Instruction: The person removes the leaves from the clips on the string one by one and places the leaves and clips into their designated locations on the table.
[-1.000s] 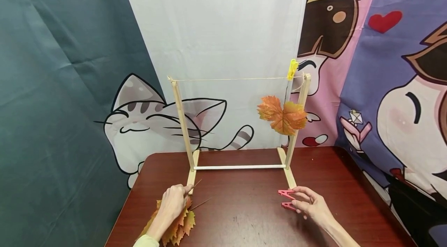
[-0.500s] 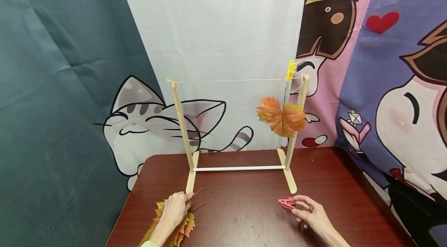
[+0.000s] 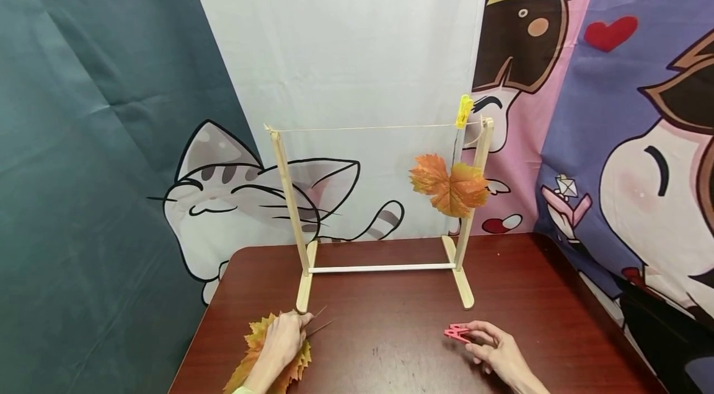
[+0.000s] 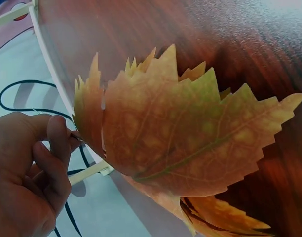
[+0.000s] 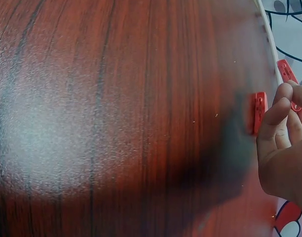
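Note:
At the table's near left, my left hand [image 3: 286,338] pinches a thin stem of an artificial maple leaf [image 4: 190,128] between thumb and finger. More orange-yellow maple leaves [image 4: 222,215] are bunched beneath it, partly hidden by the hand in the head view. On the near right, my right hand [image 3: 496,347] pinches a red clothespin [image 5: 285,70] between thumb and forefinger. Another red clothespin [image 5: 260,113] shows close beside it, over the tabletop; the two overlap in the head view.
A wooden rack [image 3: 465,245] with a string [image 3: 362,128] across its top stands on the dark red table [image 3: 385,307]. Near its right post, a yellow clothespin [image 3: 464,111] holds an orange maple leaf [image 3: 450,186] on the string. Printed cloths [image 3: 346,35] hang behind.
My right hand has come nearer the front edge with its clothespin, which now overlaps the other one. My left hand has shifted slightly toward the front, still at the leaf stems.

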`<act>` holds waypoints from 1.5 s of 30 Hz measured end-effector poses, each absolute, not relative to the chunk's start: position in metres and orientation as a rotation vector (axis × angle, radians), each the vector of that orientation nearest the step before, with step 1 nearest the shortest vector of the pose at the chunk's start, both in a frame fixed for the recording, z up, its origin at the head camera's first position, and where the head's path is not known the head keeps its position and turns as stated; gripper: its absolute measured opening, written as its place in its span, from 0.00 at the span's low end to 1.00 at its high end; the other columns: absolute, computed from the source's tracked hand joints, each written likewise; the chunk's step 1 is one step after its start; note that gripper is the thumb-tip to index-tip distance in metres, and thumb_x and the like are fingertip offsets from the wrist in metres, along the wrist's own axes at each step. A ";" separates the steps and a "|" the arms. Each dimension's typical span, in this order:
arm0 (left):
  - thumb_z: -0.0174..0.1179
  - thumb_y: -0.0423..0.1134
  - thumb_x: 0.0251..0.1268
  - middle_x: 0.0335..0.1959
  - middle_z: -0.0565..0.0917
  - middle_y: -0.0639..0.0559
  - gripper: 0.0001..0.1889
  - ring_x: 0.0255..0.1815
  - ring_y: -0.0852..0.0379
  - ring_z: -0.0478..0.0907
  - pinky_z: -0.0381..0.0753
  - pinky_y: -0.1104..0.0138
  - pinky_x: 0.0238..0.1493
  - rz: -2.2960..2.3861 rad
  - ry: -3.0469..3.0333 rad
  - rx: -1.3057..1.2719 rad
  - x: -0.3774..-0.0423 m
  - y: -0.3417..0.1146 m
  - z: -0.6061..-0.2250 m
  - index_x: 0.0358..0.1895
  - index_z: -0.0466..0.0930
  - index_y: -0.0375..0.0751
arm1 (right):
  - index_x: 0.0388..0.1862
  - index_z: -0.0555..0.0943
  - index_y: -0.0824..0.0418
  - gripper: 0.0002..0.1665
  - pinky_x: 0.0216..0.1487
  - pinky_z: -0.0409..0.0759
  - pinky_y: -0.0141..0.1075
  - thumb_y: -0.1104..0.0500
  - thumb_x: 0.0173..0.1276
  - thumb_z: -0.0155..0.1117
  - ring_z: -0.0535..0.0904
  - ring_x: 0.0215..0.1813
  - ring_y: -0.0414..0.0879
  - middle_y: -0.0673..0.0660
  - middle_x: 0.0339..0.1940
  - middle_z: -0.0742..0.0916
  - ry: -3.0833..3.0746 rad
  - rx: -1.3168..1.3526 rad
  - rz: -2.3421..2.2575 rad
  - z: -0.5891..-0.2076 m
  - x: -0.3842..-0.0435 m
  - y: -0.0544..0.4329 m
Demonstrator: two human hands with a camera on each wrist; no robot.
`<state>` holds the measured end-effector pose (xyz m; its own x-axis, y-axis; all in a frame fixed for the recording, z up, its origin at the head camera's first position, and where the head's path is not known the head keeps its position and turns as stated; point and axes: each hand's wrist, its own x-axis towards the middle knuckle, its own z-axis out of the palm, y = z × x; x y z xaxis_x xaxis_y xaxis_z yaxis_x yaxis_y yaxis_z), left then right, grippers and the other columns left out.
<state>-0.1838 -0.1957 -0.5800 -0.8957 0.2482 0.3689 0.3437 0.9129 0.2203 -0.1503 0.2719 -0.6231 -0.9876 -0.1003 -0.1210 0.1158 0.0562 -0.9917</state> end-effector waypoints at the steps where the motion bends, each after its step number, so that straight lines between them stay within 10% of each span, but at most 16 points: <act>1: 0.70 0.26 0.43 0.26 0.82 0.51 0.17 0.21 0.45 0.80 0.73 0.57 0.16 -0.402 -2.739 -0.438 -0.184 -0.195 -0.581 0.37 0.90 0.51 | 0.58 0.72 0.77 0.27 0.19 0.73 0.32 0.70 0.62 0.70 0.80 0.25 0.45 0.64 0.47 0.86 2.164 0.016 -2.048 -0.624 -0.150 0.272; 45: 0.67 0.25 0.43 0.23 0.79 0.54 0.14 0.21 0.49 0.79 0.73 0.59 0.16 -0.485 -2.817 -0.483 -0.186 -0.195 -0.613 0.32 0.90 0.49 | 0.58 0.78 0.70 0.30 0.14 0.73 0.34 0.67 0.56 0.76 0.77 0.21 0.45 0.64 0.48 0.86 2.318 0.142 -1.856 -0.639 -0.148 0.270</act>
